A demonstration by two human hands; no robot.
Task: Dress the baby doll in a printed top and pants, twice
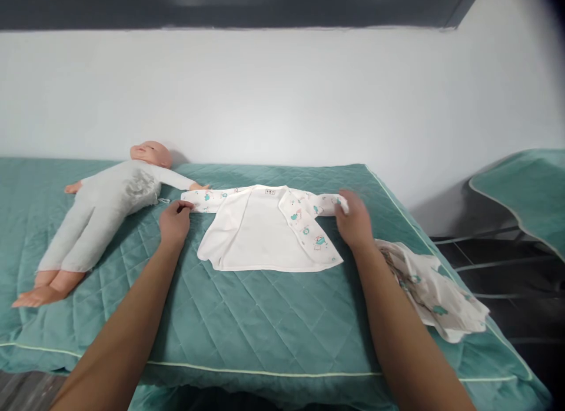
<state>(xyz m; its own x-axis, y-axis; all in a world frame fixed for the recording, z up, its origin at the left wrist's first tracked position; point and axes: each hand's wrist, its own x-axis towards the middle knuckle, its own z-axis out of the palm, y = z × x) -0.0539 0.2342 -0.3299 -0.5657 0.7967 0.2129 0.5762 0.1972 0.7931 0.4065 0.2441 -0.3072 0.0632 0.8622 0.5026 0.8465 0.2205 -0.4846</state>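
A white baby shirt [260, 228] with small teal prints lies spread open on the teal quilted bed cover [247, 322], sleeves stretched out to both sides. My left hand [174, 219] pinches the end of the shirt's left sleeve, close to the doll's hand. My right hand [353, 219] grips the end of the right sleeve, fingers curled round the cuff. A baby doll [106, 208] in a pale grey suit lies on its back at the left, head toward the wall.
A crumpled printed garment [435, 293] lies by the bed's right edge. A white wall runs behind the bed. Another teal-covered bed [525, 193] stands at the far right across a dark floor gap.
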